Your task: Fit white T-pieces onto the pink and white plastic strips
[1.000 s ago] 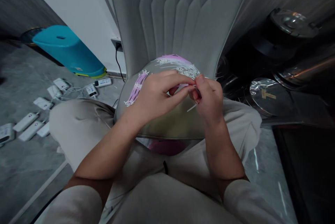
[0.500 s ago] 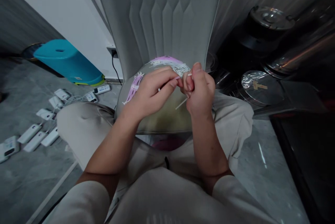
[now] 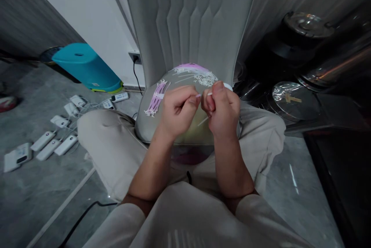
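My left hand (image 3: 181,109) is closed in a pinch, with a small pale pink tip (image 3: 198,95) showing between thumb and forefinger. Close beside it on the right, my right hand (image 3: 223,109) is closed around a thin white stick (image 3: 203,121). One end of that stick pokes out below the fingers, and a short white bit shows by the thumb. A banded bundle of thin pink sticks with white ends (image 3: 155,99) lies on the chair seat (image 3: 145,128), left of my hands. Behind my hands lies a loose pile of thin white and pink sticks (image 3: 204,78).
The grey chair's backrest (image 3: 188,16) rises ahead. Several white power banks (image 3: 66,145) with cables lie on the floor at left, near a blue bin (image 3: 87,64). Metal pots (image 3: 308,24) and a round lid (image 3: 294,99) stand at right. Part of a white object (image 3: 228,85) shows behind my right hand.
My left hand has drawn in and turned more upright, leaving a small gap between the hands. More of the banded bundle shows. The whole view has shifted slightly.
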Available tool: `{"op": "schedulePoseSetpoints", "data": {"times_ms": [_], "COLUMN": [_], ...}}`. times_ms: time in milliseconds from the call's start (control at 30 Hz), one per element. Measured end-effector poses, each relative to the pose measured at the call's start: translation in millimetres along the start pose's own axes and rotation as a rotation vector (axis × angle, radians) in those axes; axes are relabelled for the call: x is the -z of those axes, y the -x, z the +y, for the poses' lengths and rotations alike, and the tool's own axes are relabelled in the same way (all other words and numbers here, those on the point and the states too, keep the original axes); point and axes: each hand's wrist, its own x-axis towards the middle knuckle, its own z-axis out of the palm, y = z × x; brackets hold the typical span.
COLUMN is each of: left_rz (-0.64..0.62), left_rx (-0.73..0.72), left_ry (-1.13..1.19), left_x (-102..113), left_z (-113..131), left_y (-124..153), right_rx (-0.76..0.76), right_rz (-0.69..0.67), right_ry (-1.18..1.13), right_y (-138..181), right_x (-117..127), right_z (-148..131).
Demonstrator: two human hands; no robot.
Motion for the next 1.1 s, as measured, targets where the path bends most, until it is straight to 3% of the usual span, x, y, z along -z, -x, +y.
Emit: {"op": "schedulePoseSetpoints", "data": {"times_ms": [100, 367, 567, 833, 967, 1100], "left_rz": [0.091, 0.080, 0.178, 0.187, 0.177, 0.089], "left_rx": [-0.029, -0.015, -0.030, 0.113, 0.081, 0.125], "left_ry": [0.016, 0.081, 0.190, 0.191, 0.176, 0.189], "left_x": [-9.2, -12.3, -23.1, -33.1, -41.2, -40.5], "left_z": [-0.3, -10.4, -23.9, -63.4, -86.1, -103.4], "left_y": [1.9, 4.7, 2.1, 9.7, -4.9, -24.5], "right_rx": [-0.007, -0.052, -0.009, -0.047, -0.095, -0.088], "right_rz": [0.013, -0.018, 0.025, 0.048, 0.093, 0.094], "right_ry": [0.002, 0.013, 0.026, 0.006, 0.015, 0.015], "right_y": [2.6, 3.6, -6.5, -23.3, -42.5, -68.9], "right_x": [-1.6, -1.2, -2.8, 15.0, 24.6, 32.7], "right_z": [-1.3, 4.1, 11.5, 49.6, 62.0, 68.7]}}
